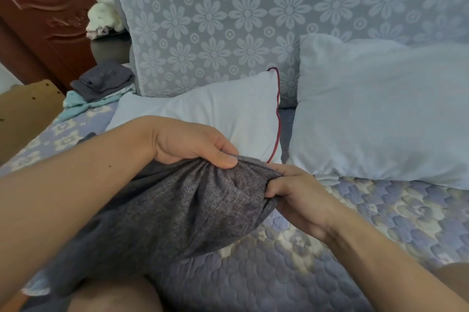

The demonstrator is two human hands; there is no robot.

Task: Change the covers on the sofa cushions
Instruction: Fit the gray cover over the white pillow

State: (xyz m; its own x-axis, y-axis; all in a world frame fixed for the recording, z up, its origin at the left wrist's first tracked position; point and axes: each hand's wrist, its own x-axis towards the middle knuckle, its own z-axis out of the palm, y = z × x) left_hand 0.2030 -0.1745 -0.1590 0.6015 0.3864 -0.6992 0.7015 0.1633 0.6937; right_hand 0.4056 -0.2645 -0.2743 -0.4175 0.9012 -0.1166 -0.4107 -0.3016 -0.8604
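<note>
**Grey cover bunched in both hands, bare cushions waiting**

Quilted fabric in lilac and cream covers the sofa seat [355,222], and a pale floral throw hangs over the sofa back [228,19]. Two white cushion inserts lie on the seat against it, both uncovered: the larger insert [380,108] to the right, and a smaller insert [215,113] with red piping on its edge just beside it. They sit close at hand, likely so each can be slid into a cover without reaching.

Nearest the camera, the grey woven cover [165,215] drapes across the person's lap and onto the seat. Its far end is gathered into folds between both hands. The left hand [187,141] clamps the bunched edge from above, thumb pressed on the cloth. The right hand [297,197] grips the same edge from the side, fingers curled into the fabric. Gathering it this way looks like finding or widening the opening for an insert, though the opening itself is hidden.

A folded stack of dark and teal cloths [101,85], probably spare covers, rests at the seat's far left end.
</note>
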